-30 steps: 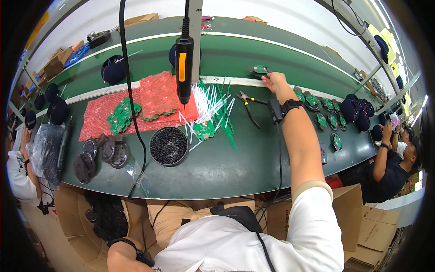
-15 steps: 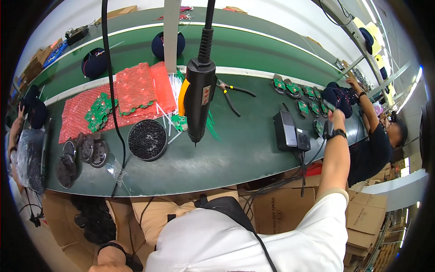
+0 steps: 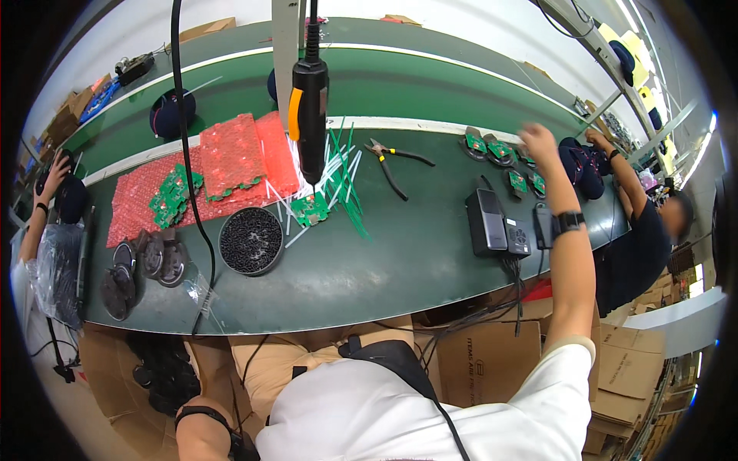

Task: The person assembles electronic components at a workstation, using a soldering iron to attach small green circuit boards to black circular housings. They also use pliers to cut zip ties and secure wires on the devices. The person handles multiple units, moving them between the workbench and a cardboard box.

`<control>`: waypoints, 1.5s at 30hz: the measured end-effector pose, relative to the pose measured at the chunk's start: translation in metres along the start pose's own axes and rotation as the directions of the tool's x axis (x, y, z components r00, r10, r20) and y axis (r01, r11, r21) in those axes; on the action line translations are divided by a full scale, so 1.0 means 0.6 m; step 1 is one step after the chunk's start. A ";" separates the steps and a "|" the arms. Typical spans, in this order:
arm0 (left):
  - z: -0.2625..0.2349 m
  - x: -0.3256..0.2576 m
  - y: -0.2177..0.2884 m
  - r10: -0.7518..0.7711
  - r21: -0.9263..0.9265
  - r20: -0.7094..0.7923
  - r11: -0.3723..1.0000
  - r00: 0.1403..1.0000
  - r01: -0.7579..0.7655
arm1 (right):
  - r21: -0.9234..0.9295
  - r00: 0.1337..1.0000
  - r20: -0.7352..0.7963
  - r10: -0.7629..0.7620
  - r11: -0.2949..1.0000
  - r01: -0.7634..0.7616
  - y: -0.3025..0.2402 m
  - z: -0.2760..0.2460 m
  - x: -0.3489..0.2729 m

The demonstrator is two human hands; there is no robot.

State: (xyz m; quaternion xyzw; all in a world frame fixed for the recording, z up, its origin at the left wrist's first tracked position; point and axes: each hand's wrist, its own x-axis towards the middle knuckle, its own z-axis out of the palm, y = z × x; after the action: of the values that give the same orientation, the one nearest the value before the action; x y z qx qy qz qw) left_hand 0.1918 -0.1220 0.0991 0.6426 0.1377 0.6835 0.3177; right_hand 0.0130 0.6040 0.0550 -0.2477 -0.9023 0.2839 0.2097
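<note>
My right hand [image 3: 540,144], with a black band at its wrist, is raised over the right part of the bench. Its fingers are curled together, and what they hold, if anything, is hidden. Around and under it lie several dark round housings with green circuit boards [image 3: 500,151]. A strapped part of my left arm or hand [image 3: 203,432] shows at the lower left edge, below the bench; its fingers are out of sight. An electric screwdriver [image 3: 310,115] hangs tip down over the middle, touched by neither hand.
Black screws fill a round tin [image 3: 251,241]. Nearby are red bubble wrap [image 3: 231,154], loose boards [image 3: 310,208], cable ties [image 3: 346,177], pliers [image 3: 393,157] and dark round shells [image 3: 164,258]. A black power unit [image 3: 487,223] stands right. Co-workers' hands [image 3: 57,174] [image 3: 600,140] reach dark blue cap-like things.
My right hand has moved forward and slightly left, rising over the boards. The screwdriver has swung away from me. At the far left a co-worker's hand has reached onto a dark cap-like thing.
</note>
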 end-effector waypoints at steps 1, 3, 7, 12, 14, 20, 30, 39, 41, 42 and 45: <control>-0.003 -0.003 -0.001 -0.024 0.023 0.032 0.999 0.999 0.024 | 0.137 0.979 0.109 -0.171 0.978 0.156 -0.130 0.052 -0.031; -0.019 -0.006 -0.001 -0.072 0.044 0.116 0.997 0.991 0.068 | 0.171 0.872 0.262 -0.413 0.909 0.379 -0.272 0.152 -0.039; -0.043 -0.022 -0.015 -0.185 0.108 0.210 0.980 0.960 0.165 | 0.178 0.655 0.312 -0.688 0.720 0.671 -0.490 0.384 -0.069; -0.039 -0.081 -0.014 -0.409 0.198 -0.129 0.882 0.903 0.428 | 0.015 0.635 0.125 -0.762 0.641 0.767 -0.547 0.551 -0.040; -0.018 -0.110 -0.005 -0.456 0.208 -0.326 0.820 0.828 0.534 | -0.076 0.705 0.175 -0.687 0.705 0.706 -0.563 0.556 -0.050; -0.027 -0.161 -0.008 -0.514 0.171 -0.519 0.721 0.683 0.672 | -0.255 0.807 0.041 -0.589 0.775 0.579 -0.546 0.485 -0.075; -0.109 -0.058 -0.081 -0.162 0.458 -0.804 0.443 0.571 0.771 | 0.112 0.743 0.164 -0.648 0.761 0.639 -0.438 0.163 -0.500; -0.167 0.002 -0.138 0.143 0.679 -0.707 -0.132 0.692 0.722 | 0.455 0.897 -0.031 -0.442 0.793 0.406 -0.407 0.206 -0.544; -0.162 0.024 -0.141 0.072 0.649 -0.732 -0.230 0.677 0.726 | 0.140 0.873 -0.129 -0.470 0.863 0.485 -0.379 0.233 -0.433; -0.163 0.038 -0.144 0.054 0.663 -0.714 -0.266 0.698 0.700 | -0.166 0.860 -0.105 -0.499 0.861 0.480 -0.337 0.267 -0.371; -0.168 0.052 -0.149 0.032 0.710 -0.662 -0.296 0.749 0.639 | -0.491 0.880 0.081 -0.467 0.750 0.443 -0.277 0.354 -0.299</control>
State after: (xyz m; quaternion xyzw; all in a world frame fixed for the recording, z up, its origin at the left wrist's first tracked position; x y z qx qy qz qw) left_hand 0.1181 -0.0128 0.0563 0.4041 0.8406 0.3267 -0.1529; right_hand -0.0100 0.2966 -0.0451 -0.0724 -0.9719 -0.0229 0.2228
